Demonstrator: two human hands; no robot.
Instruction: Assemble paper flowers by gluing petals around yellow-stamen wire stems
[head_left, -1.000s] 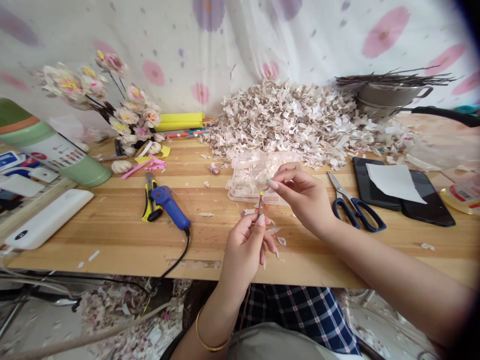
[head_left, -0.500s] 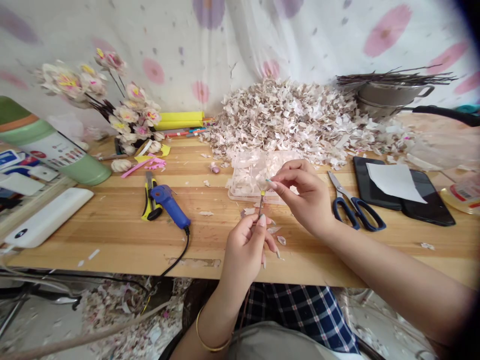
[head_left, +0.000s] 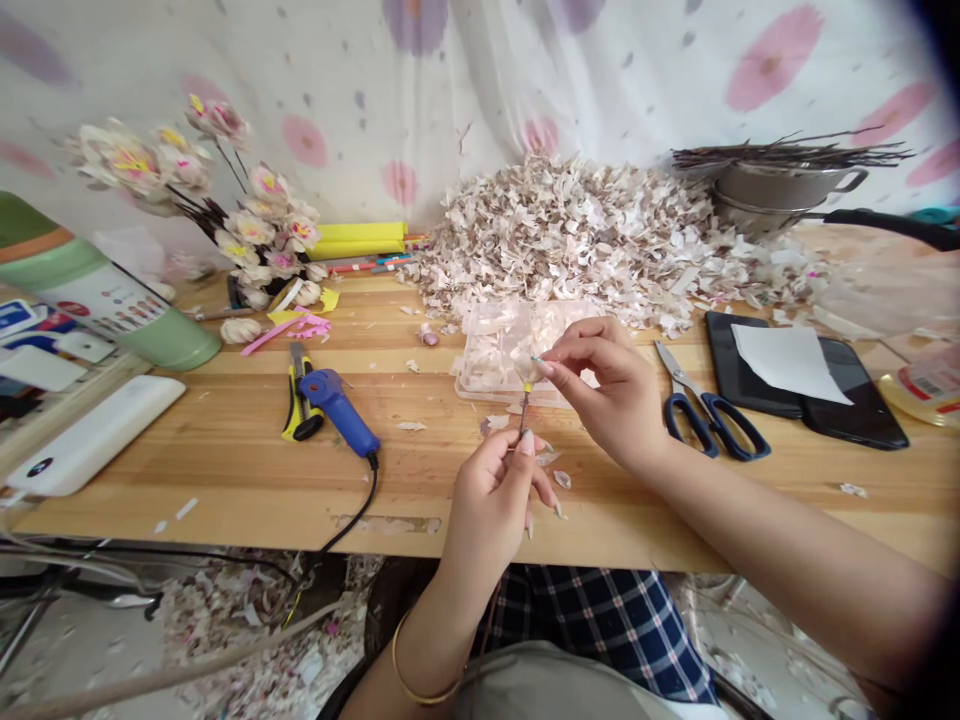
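Note:
My left hand (head_left: 491, 495) is closed in a pinch on a thin dark stem (head_left: 523, 412) with a yellow tip, held upright above the wooden table (head_left: 225, 470). My right hand (head_left: 607, 390) is pinched at the stem's top, pressing a small pale petal (head_left: 523, 364) against it. Both hands hover just in front of a clear plastic tray (head_left: 487, 360) that holds more pale petals.
A big heap of petal pieces (head_left: 600, 240) lies behind the tray. Blue-handled scissors (head_left: 705, 405) and a black tablet (head_left: 802, 385) lie to the right. A blue glue gun (head_left: 337, 410), yellow-handled pliers (head_left: 296, 400), a flower bunch (head_left: 225, 210), a green bottle (head_left: 97, 290) and a white power bank (head_left: 90, 435) lie left. A metal pot of sticks (head_left: 780, 180) stands at the back right.
My right hand has drawn slightly closer to the stem's tip and set the petal against it. My left hand has barely moved.

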